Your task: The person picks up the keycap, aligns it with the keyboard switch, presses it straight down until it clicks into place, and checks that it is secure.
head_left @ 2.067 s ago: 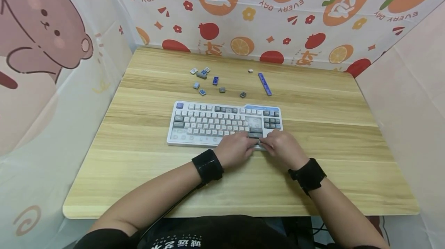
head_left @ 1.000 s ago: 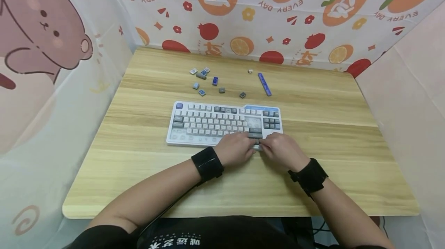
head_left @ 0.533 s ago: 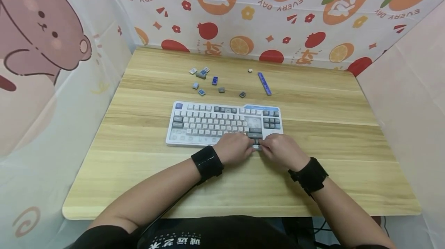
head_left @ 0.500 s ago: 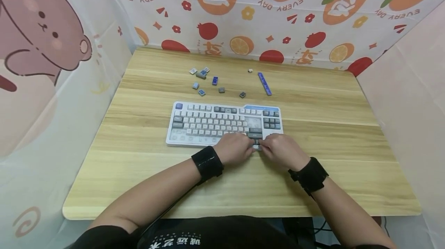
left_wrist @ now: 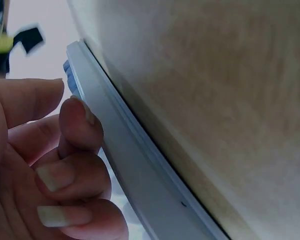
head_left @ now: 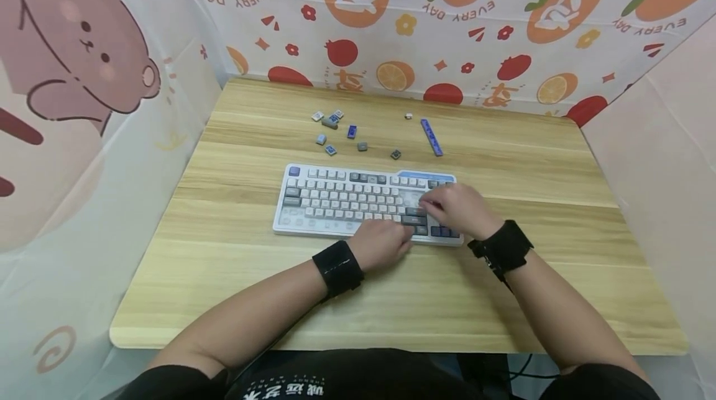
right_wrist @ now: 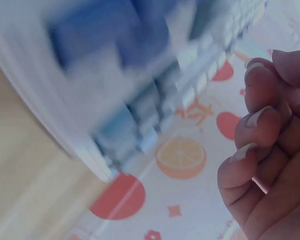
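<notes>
A white and grey keyboard (head_left: 344, 196) lies on the wooden table. My left hand (head_left: 383, 243) rests at its front edge, index fingertip on the dark keys at the lower right. In the left wrist view its fingers (left_wrist: 80, 175) bend loosely beside the keyboard's pale side, holding nothing visible. Over the keyboard's right part hovers my right hand (head_left: 461, 209), covering some keys. The right wrist view shows its fingers (right_wrist: 250, 130) loosely bent, thumb near the index tip, with nothing visible between. Dark blue arrow keys (head_left: 444, 232) show below it.
Several loose keycaps lie behind the keyboard, among them a blue keycap (head_left: 352, 131), a grey keycap (head_left: 362, 146) and a dark keycap (head_left: 396, 154). A long blue spacebar keycap (head_left: 432, 137) lies to their right. A fruit-print cloth (head_left: 425, 33) hangs behind the table (head_left: 559, 232).
My right hand has left the lower keys next to the left fingertip and moved up and forward over the keyboard's right part. The left hand stays nearly in place. The view has shifted slightly.
</notes>
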Demonstrator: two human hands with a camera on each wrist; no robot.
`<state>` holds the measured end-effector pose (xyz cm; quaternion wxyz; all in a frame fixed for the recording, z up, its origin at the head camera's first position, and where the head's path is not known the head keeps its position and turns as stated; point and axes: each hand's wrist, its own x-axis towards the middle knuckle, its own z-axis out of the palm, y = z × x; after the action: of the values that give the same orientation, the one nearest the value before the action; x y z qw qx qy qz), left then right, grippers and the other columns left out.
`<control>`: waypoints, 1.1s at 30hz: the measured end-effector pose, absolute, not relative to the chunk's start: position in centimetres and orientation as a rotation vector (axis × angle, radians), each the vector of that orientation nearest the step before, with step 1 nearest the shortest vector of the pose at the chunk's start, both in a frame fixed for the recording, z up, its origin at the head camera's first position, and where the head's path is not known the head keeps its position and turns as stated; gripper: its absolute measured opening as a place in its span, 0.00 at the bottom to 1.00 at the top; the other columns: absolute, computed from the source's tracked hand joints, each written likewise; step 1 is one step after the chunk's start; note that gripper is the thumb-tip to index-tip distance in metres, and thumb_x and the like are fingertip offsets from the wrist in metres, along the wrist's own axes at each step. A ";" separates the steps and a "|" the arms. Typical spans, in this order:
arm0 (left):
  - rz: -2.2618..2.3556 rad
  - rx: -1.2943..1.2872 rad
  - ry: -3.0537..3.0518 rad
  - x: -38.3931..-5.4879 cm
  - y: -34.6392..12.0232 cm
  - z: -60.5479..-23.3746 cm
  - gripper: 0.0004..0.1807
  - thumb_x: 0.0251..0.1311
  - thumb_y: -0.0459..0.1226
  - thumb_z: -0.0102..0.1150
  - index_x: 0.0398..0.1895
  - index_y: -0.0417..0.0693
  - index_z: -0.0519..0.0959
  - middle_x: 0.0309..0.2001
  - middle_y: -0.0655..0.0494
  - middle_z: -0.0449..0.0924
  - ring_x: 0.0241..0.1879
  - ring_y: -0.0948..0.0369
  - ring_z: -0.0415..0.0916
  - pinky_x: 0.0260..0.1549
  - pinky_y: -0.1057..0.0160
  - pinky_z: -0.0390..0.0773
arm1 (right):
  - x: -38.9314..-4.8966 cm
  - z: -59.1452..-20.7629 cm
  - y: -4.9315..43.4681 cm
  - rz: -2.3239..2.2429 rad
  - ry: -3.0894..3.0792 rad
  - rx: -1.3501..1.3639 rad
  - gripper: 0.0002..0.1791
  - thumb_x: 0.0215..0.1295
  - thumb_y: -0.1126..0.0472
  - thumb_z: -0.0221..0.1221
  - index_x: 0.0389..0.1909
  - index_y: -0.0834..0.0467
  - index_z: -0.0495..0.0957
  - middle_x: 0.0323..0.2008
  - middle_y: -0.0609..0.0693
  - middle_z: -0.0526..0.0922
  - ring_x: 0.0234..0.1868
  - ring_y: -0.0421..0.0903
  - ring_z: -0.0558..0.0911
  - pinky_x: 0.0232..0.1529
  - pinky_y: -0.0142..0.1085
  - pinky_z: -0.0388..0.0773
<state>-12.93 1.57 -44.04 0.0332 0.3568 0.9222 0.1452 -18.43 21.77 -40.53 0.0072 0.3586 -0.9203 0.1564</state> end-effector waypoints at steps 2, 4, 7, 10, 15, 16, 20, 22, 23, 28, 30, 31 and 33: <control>0.426 1.102 2.861 -12.7 1.6 -44.2 0.11 0.67 0.46 0.56 0.29 0.54 0.78 0.22 0.60 0.77 0.21 0.63 0.73 0.17 0.63 0.69 | -19.6 -39.7 21.5 0.456 -2.880 1.083 0.08 0.67 0.58 0.61 0.38 0.55 0.87 0.34 0.48 0.88 0.34 0.42 0.85 0.37 0.38 0.82; 0.406 1.099 2.881 -12.5 1.7 -44.2 0.11 0.67 0.46 0.56 0.30 0.53 0.78 0.22 0.59 0.77 0.21 0.62 0.73 0.17 0.62 0.68 | -20.8 -39.0 21.1 0.451 -2.895 1.038 0.08 0.67 0.58 0.61 0.37 0.55 0.87 0.31 0.47 0.87 0.30 0.42 0.83 0.34 0.37 0.80; 0.381 1.088 2.900 -12.2 1.6 -44.1 0.10 0.67 0.47 0.56 0.32 0.52 0.79 0.22 0.59 0.77 0.21 0.61 0.73 0.16 0.62 0.67 | -22.6 -38.4 20.0 0.450 -2.931 0.973 0.08 0.68 0.57 0.60 0.33 0.53 0.85 0.25 0.44 0.82 0.24 0.41 0.76 0.27 0.34 0.73; 0.378 1.080 2.896 -12.1 1.5 -44.0 0.10 0.67 0.47 0.56 0.34 0.51 0.80 0.22 0.58 0.78 0.21 0.61 0.74 0.16 0.62 0.67 | -24.3 -38.4 18.9 0.454 -2.963 0.937 0.12 0.69 0.56 0.57 0.25 0.51 0.80 0.19 0.44 0.75 0.20 0.42 0.71 0.24 0.35 0.66; 0.367 1.101 2.906 -11.9 1.4 -44.1 0.10 0.68 0.47 0.56 0.38 0.52 0.81 0.23 0.58 0.80 0.22 0.60 0.76 0.17 0.61 0.69 | -26.9 -39.5 17.3 0.425 -3.049 0.919 0.16 0.72 0.51 0.55 0.27 0.54 0.82 0.26 0.50 0.78 0.27 0.47 0.76 0.32 0.40 0.73; 0.361 1.108 2.911 -11.9 1.4 -44.1 0.11 0.68 0.47 0.56 0.38 0.52 0.81 0.23 0.58 0.80 0.23 0.60 0.76 0.18 0.61 0.69 | -27.4 -39.7 17.0 0.409 -3.080 0.941 0.16 0.73 0.51 0.54 0.33 0.55 0.84 0.33 0.52 0.81 0.34 0.49 0.79 0.39 0.42 0.76; 0.357 1.116 2.923 -11.8 1.2 -44.2 0.11 0.67 0.48 0.56 0.38 0.52 0.81 0.23 0.58 0.80 0.23 0.60 0.77 0.17 0.61 0.69 | -28.8 -40.3 16.1 0.337 -3.213 1.042 0.18 0.75 0.55 0.51 0.58 0.56 0.80 0.64 0.57 0.74 0.64 0.56 0.74 0.65 0.49 0.69; 0.353 1.110 2.922 -11.8 1.2 -44.1 0.11 0.67 0.48 0.56 0.37 0.52 0.80 0.23 0.58 0.80 0.23 0.60 0.77 0.16 0.61 0.68 | -29.3 -40.4 15.8 0.290 -3.264 1.096 0.19 0.75 0.57 0.49 0.62 0.57 0.77 0.71 0.59 0.66 0.70 0.58 0.67 0.69 0.50 0.63; 0.352 1.106 2.921 -11.8 1.2 -44.1 0.11 0.67 0.48 0.56 0.37 0.52 0.80 0.23 0.58 0.80 0.23 0.60 0.77 0.16 0.61 0.68 | -29.4 -40.4 15.6 0.277 -3.284 1.106 0.20 0.75 0.58 0.49 0.63 0.57 0.76 0.72 0.59 0.65 0.71 0.59 0.66 0.70 0.50 0.62; 0.350 1.093 2.913 -11.8 1.2 -44.0 0.12 0.67 0.49 0.56 0.39 0.52 0.81 0.24 0.58 0.81 0.24 0.60 0.78 0.16 0.61 0.68 | -29.8 -40.4 14.8 0.204 -3.371 1.133 0.20 0.75 0.60 0.46 0.63 0.59 0.75 0.73 0.59 0.63 0.72 0.59 0.63 0.71 0.49 0.60; 0.347 1.090 2.910 -11.8 1.2 -44.0 0.12 0.67 0.49 0.56 0.40 0.53 0.82 0.24 0.58 0.81 0.24 0.60 0.78 0.16 0.61 0.68 | -29.9 -40.5 14.6 0.172 -3.403 1.124 0.21 0.75 0.60 0.45 0.63 0.58 0.76 0.73 0.58 0.63 0.73 0.58 0.63 0.72 0.49 0.59; 0.348 1.089 2.908 -11.8 1.2 -44.0 0.12 0.67 0.49 0.56 0.40 0.53 0.82 0.25 0.58 0.81 0.24 0.60 0.78 0.17 0.61 0.69 | -29.9 -40.5 14.6 0.160 -3.418 1.115 0.21 0.75 0.60 0.45 0.63 0.58 0.76 0.73 0.58 0.63 0.73 0.58 0.63 0.72 0.49 0.59; 0.350 1.087 2.906 -11.8 1.2 -44.0 0.12 0.67 0.49 0.56 0.41 0.53 0.82 0.25 0.58 0.81 0.24 0.60 0.78 0.17 0.61 0.69 | -30.0 -40.6 14.5 0.143 -3.434 1.103 0.21 0.76 0.59 0.44 0.62 0.58 0.77 0.73 0.57 0.63 0.73 0.57 0.62 0.72 0.48 0.59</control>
<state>-11.84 1.18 -44.04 0.0097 0.3480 0.9307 0.1122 -29.95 14.45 -40.55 -0.2316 0.2972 -0.9255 0.0384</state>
